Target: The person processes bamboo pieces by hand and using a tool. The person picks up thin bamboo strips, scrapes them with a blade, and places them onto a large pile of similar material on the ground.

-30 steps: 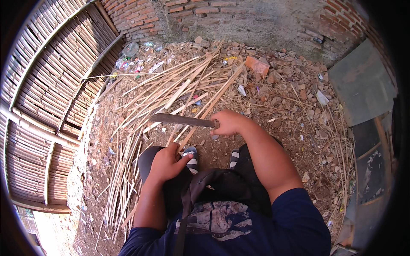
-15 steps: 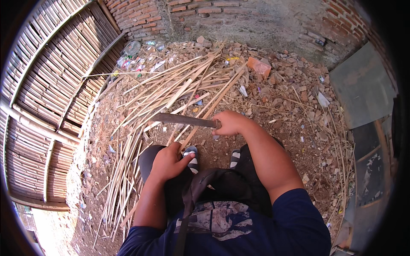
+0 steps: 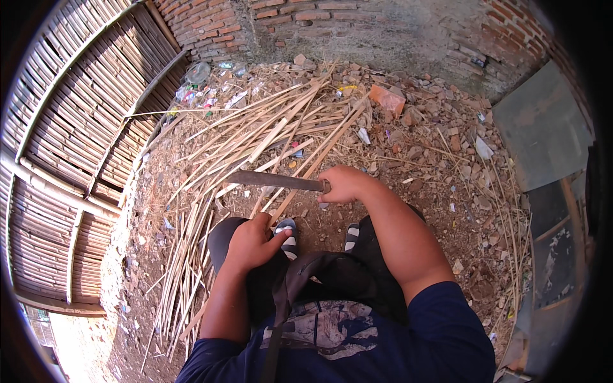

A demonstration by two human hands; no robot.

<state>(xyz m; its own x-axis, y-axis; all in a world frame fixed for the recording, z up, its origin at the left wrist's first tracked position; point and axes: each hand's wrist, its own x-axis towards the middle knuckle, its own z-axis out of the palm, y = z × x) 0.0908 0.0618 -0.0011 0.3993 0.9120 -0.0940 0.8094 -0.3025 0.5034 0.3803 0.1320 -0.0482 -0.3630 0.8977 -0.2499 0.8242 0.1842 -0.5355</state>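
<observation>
While its handle sits in the right hand (image 3: pixel 341 184), the machete (image 3: pixel 274 180) extends leftward in front of the person's knees, its long, flat blade dull brownish grey, with a rounded tip slightly higher than the grip. The right fingers (image 3: pixel 328 173) are wrapped round the handle, hiding most of it. Below the blade, the left hand (image 3: pixel 254 242) lies over a long pale strip (image 3: pixel 335 132), thumb out sideways; its fingertips are hidden, so I cannot tell whether they pinch it. The blade crosses above this strip; contact is unclear. Beyond lie more loose strips (image 3: pixel 274 137), an orange brick (image 3: pixel 387 100) and a brick wall (image 3: pixel 357 35).
</observation>
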